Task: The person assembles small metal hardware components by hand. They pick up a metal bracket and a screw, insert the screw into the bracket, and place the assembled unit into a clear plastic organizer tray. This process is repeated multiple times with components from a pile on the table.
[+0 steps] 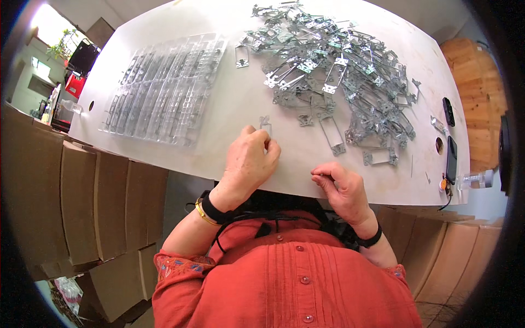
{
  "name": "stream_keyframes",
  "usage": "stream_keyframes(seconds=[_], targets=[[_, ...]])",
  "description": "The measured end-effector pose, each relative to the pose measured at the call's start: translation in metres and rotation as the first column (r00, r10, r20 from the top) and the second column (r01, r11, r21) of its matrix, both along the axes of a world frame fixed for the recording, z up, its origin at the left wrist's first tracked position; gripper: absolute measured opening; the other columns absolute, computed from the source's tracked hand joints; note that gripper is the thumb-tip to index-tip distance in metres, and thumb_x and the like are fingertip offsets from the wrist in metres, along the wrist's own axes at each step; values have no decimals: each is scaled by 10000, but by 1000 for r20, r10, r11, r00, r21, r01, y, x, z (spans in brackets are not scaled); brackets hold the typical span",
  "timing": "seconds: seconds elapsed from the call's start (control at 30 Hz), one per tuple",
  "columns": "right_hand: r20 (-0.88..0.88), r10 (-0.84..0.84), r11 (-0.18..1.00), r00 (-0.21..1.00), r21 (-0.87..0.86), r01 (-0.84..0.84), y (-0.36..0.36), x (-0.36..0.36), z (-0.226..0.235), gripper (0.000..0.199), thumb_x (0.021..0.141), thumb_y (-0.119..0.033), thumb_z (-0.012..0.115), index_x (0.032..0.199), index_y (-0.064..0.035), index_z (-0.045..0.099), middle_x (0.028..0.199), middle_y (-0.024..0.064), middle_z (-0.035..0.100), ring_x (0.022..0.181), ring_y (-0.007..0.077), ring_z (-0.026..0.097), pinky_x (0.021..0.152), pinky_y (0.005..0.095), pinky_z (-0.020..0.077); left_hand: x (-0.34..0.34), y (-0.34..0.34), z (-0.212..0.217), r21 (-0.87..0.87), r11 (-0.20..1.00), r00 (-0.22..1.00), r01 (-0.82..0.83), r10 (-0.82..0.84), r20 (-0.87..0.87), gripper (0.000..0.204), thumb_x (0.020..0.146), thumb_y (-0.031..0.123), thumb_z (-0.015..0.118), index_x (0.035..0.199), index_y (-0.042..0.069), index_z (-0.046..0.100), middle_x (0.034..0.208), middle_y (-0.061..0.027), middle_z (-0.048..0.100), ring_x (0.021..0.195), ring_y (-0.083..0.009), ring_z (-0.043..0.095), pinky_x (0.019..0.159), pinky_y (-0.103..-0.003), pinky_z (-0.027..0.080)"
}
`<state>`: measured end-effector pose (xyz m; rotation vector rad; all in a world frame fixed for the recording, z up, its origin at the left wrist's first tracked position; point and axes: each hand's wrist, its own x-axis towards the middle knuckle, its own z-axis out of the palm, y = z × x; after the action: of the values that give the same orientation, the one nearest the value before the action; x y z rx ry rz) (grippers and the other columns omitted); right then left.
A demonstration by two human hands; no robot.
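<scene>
My left hand (250, 156) is closed over one end of a small rectangular metal frame (266, 123), whose far end pokes out past the knuckles. Close to the table's front edge, my right hand (342, 188) makes a pinch with thumb and forefinger; a tiny dark bit seems to show at the fingertips, too small to name. A large heap of similar metal frames (333, 71) spreads over the far middle and right of the table. Several loose frames lie along its near side, one of them a long frame (332, 135) between my hands and the heap.
A clear plastic tray (158, 90) with many slots lies at the left of the white table (219, 126). On the right edge are a black phone (451, 159), a dark small device (448, 111) and a clear bottle (478, 180). Cardboard boxes (76, 202) stand below on both sides.
</scene>
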<state>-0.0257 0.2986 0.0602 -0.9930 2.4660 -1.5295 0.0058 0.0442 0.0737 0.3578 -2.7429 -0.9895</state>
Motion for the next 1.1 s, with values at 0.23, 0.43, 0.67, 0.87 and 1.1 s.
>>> stream_keyframes(seconds=[0.23,0.43,0.67,0.87,1.1], targets=[[-18,-7,998,1000,-59,6,5,-6,0,160,960,-23,823,1092,-41,734,991,130,766,867,314,759,774,389,598,12,2,12,-415,906,989,82,-125,-78,175,964,147,732,922,-23,743,1094,-210,702,1015,-408,674,925,-494,556],[-19,34,998,999,-47,-34,5,-15,-4,177,931,13,827,1087,-29,754,1018,130,778,906,306,763,796,384,607,21,10,4,-290,937,981,195,-191,42,210,957,173,778,996,-23,716,1108,-215,708,1019,-426,681,931,-497,553],[-6,40,999,999,-25,-40,6,-20,-3,202,932,16,822,1120,-37,768,1058,135,794,934,317,770,824,388,618,24,10,2,-182,978,993,103,-112,-43,407,922,163,838,1233,-4,634,1082,-215,699,1018,-419,680,911,-503,542],[43,48,999,998,11,-49,6,-24,-4,203,978,2,785,1175,-47,777,1064,154,789,948,331,774,834,393,614,26,9,4,-212,974,996,74,-83,-30,412,937,196,827,1253,-9,660,1094,-203,691,1013,-398,680,899,-498,544],[108,-3,1000,994,-12,5,3,-22,-4,214,998,-3,776,1207,-47,780,1076,162,795,938,325,783,821,378,614,26,4,7,-194,975,994,107,-104,26,391,939,180,799,1268,10,677,1099,-196,689,1012,-389,681,913,-493,552]])
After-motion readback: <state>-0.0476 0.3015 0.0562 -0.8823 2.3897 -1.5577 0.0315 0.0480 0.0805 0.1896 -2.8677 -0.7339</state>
